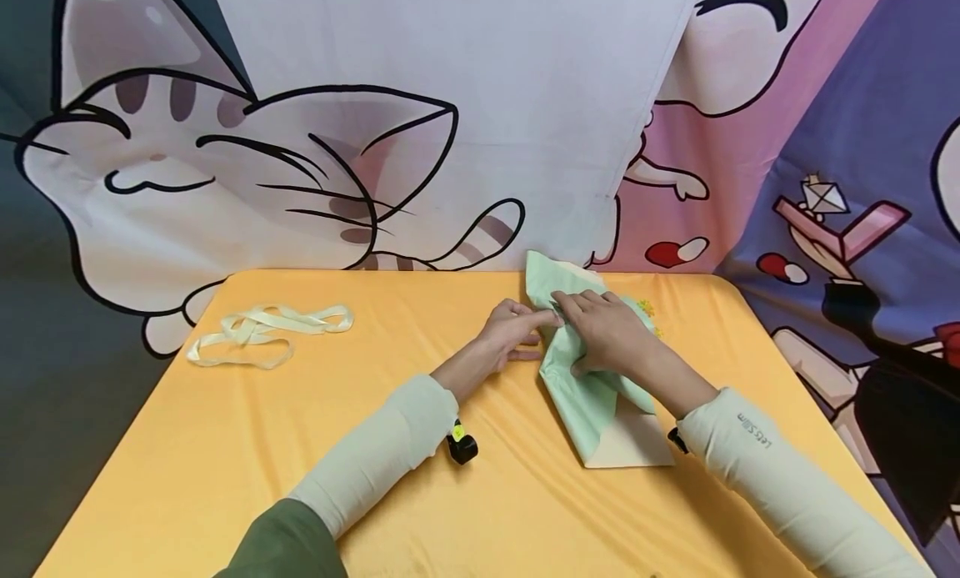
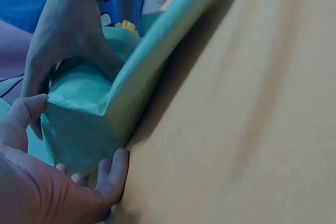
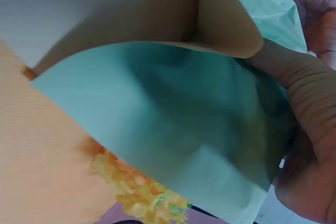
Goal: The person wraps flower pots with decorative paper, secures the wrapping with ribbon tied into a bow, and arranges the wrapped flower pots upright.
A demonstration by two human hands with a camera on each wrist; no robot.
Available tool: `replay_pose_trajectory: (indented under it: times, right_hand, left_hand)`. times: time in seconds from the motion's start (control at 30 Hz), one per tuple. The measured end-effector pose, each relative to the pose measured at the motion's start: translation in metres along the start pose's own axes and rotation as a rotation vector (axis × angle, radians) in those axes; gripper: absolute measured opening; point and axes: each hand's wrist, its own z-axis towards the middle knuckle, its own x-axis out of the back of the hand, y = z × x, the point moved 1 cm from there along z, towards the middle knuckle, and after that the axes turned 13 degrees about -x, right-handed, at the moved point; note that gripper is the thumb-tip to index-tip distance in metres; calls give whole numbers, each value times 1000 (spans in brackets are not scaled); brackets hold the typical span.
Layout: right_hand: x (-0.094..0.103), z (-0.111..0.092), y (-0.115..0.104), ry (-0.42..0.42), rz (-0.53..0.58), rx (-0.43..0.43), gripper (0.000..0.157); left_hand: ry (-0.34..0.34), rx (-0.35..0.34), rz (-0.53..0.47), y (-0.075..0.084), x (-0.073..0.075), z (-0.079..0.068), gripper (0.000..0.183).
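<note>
A sheet of mint-green wrapping paper [image 1: 566, 386] with a cream inner side lies creased and partly folded right of the table's middle. My right hand [image 1: 611, 332] reaches over it and grips a bunched part, the thumb tucked against a fold in the right wrist view. From the left side, my left hand [image 1: 512, 334] holds the gathered end of the paper [image 2: 79, 129], thumb at one edge and fingertips at the other. Yellow flowers [image 3: 142, 187] peek out past the paper's far edge; whatever else the paper covers is hidden.
A loose pale-yellow ribbon [image 1: 255, 328] lies looped at the back left of the yellow-covered table [image 1: 262, 444]. Behind the table hangs a cartoon cat backdrop [image 1: 480, 128]. A dark object [image 1: 900, 428] stands at the far right.
</note>
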Motion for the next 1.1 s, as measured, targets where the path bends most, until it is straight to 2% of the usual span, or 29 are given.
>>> replay_pose_trajectory:
  times: [0.1, 0.2, 0.3, 0.4, 0.47, 0.53, 0.67, 0.83, 1.0, 1.1]
  right_hand:
    - [-2, -1, 1, 11, 11, -16, 130]
    - [-5, -2, 2, 24, 27, -29, 128]
    - [-8, -3, 2, 37, 33, -29, 120]
    - [-9, -4, 2, 44, 30, -19, 109]
    - [-9, -4, 1, 49, 24, -11, 108]
    - [-9, -5, 0, 54, 30, -4, 107]
    - [-8, -10, -2, 65, 74, 1, 109]
    - [-7, -27, -4, 100, 103, -23, 107]
    - [-2, -47, -17, 229, 150, -44, 75]
    - [-3, -56, -31, 289, 250, -58, 43]
  left_hand:
    - [6, -125, 194, 3, 0, 2, 61]
    - [-56, -296, 465, 6, 3, 8, 68]
    - [-222, -434, 632, 6, 7, 17, 73]
    - [-423, -523, 702, 6, 13, 25, 71]
    - [-520, -555, 741, 6, 17, 30, 68]
    - [-578, -585, 785, 7, 20, 33, 67]
    - [-634, -615, 853, 11, 22, 38, 68]
    - [-679, -627, 901, 17, 21, 42, 68]
    - [-692, -600, 930, 19, 20, 46, 62]
    - [-701, -587, 937, 20, 20, 47, 60]
